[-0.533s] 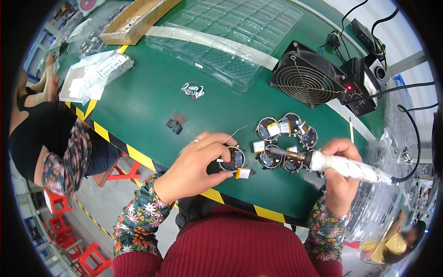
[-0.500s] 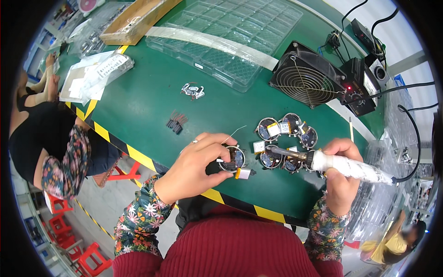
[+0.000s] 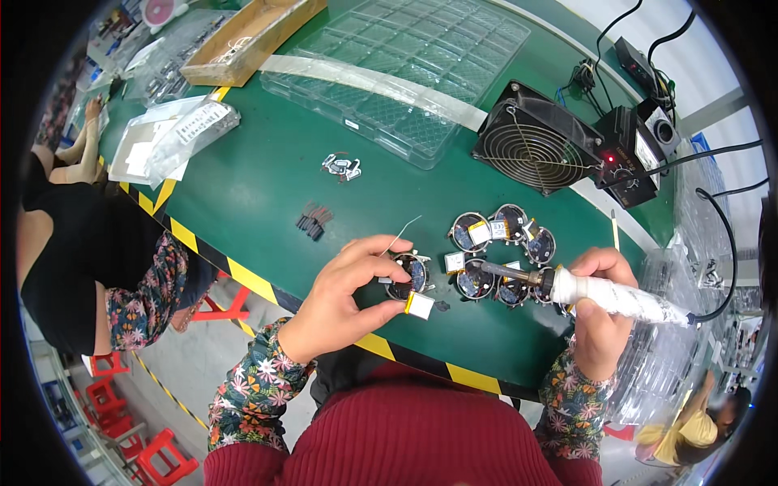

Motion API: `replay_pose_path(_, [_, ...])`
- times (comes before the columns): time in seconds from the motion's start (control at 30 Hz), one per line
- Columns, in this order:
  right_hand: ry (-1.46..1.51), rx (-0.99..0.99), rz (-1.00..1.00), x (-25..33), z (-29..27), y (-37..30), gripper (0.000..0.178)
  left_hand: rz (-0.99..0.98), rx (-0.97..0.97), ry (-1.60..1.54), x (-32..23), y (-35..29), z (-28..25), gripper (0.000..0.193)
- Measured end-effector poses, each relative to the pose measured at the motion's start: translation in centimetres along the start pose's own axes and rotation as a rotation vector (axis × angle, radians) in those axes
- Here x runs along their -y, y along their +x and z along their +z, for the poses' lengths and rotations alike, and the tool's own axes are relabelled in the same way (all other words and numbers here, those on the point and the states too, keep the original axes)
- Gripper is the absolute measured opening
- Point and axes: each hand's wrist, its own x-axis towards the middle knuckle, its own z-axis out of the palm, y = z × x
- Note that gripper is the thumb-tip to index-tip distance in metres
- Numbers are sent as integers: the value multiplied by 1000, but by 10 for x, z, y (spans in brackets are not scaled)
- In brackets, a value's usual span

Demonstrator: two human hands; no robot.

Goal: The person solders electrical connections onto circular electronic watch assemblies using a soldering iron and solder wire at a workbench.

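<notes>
At the near side of the table (image 3: pixel 405 356), the flat silver battery (image 3: pixel 419 305) is lying more tilted than half a second ago, and its pale face is sitting a little farther left; the left hand (image 3: pixel 344 292) is curling half closed, pinching the round circuit unit (image 3: pixel 411 274) with the index fingertip at its ring and the thumb at its near edge, just beside the battery; a thin wire (image 3: pixel 403 232) is rising from between its fingers, its free end now pointing somewhat farther left than before; the right hand (image 3: pixel 598 336) is closing around the white-wrapped soldering iron (image 3: pixel 624 301), which is keeping nearly the same place, its tip aiming left over the cluster of round units (image 3: pixel 512 223); whether that tip is touching one, I cannot tell.

Farther off, small black pieces with leads (image 3: pixel 313 221) are lying left of the cluster; a little pile of white parts (image 3: pixel 342 167) is resting beyond them; a black fan (image 3: pixel 535 154) is standing at the far right, beside a control box (image 3: pixel 628 154) that is showing a red light; a clear compartment tray (image 3: pixel 397 81) is lying along the far side; at the far left a wooden box (image 3: pixel 239 65) is sitting beside it.
</notes>
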Motion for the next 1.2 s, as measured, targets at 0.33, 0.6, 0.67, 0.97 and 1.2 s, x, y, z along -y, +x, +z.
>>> replay_pose_path(0.33, [-52, 17, 27, -1, 1, 0, 37, 93, -25, 55, 5, 1, 2, 28])
replay_pose_path(0.6, [-14, 10, 8, -1, -2, 0, 33, 120, -60, 290, 3, 6, 3, 27])
replay_pose_path(0.67, [0, 13, -9, -1, -1, 1, 32, 143, -125, 476, 2, 12, 3, 26])
replay_pose_path(0.97, [-65, -9, -11, 3, -10, -4, 40, 150, -279, 812, -6, 39, 16, 26])
replay_pose_path(1.2, [28, -100, -78, 2, -17, -9, 37, 196, -145, 655, -21, 56, 41, 23])
